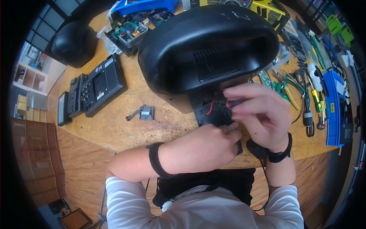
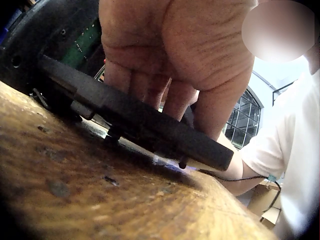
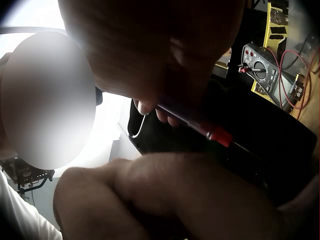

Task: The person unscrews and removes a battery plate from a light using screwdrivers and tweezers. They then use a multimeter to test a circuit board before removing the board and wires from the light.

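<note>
hands meet at the near edge of the wooden workbench (image 1: 114, 126), right under the big black housing (image 1: 207, 49) that lies tipped toward the person. the right hand (image 1: 263, 112) pinches a small screwdriver (image 1: 234, 103) with a red and dark handle between thumb and fingertips, its tip aimed down into the open black base (image 1: 213, 114) of the housing, where a red wire (image 1: 209, 108) loops. in the right wrist view the same screwdriver (image 3: 200, 125) slants across the frame, held by curled fingers, with a yellow multimeter (image 3: 262, 67) behind it. the left hand (image 1: 207, 147) sits just below the base, fingers curled against its lower edge; the left wrist view shows those fingers (image 2: 210, 107) gripping a flat black plate (image 2: 135, 117) that hangs a little above the wood. off to the left lie a small grey bracket (image 1: 145, 113) and a black radio-like unit (image 1: 103, 84), well apart from the hands. pliers and cutters (image 1: 305, 99) are spread along the right side of the bench.
</note>
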Demonstrator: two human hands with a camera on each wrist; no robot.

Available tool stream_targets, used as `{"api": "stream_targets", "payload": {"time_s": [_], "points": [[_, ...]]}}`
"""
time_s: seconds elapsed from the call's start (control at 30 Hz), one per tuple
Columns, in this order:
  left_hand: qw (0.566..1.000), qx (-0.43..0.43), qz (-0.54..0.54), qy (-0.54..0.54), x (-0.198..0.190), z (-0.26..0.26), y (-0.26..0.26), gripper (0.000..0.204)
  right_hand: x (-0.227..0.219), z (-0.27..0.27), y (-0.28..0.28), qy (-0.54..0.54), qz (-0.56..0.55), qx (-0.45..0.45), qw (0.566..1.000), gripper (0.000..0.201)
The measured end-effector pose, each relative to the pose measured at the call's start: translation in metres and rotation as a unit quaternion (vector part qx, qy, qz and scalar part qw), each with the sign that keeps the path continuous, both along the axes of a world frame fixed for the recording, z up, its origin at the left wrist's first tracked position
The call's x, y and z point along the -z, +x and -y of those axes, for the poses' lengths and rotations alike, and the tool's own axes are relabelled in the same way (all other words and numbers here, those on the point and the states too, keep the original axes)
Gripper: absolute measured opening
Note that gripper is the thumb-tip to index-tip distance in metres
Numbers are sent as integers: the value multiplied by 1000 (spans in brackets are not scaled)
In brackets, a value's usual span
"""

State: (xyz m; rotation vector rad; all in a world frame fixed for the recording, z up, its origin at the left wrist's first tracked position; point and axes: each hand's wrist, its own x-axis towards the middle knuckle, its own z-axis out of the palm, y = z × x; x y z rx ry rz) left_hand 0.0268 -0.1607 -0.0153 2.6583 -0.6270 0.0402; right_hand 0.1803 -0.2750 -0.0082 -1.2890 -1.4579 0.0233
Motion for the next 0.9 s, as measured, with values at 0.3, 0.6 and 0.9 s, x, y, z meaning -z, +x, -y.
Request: {"api": "stream_targets", "payload": {"time_s": [0.3, 0.6, 0.9], "points": [[999, 11, -14, 27, 6, 0, -1, 34, 4, 0, 4, 63, -17, 103, 993, 29], [999, 9, -21, 35, 3, -1, 0, 34, -2, 2, 12, 6, 18, 55, 998, 19], [999, 7, -9, 49, 3, 0, 0, 34, 7, 4, 9, -5, -122, -45, 992, 23]]}}
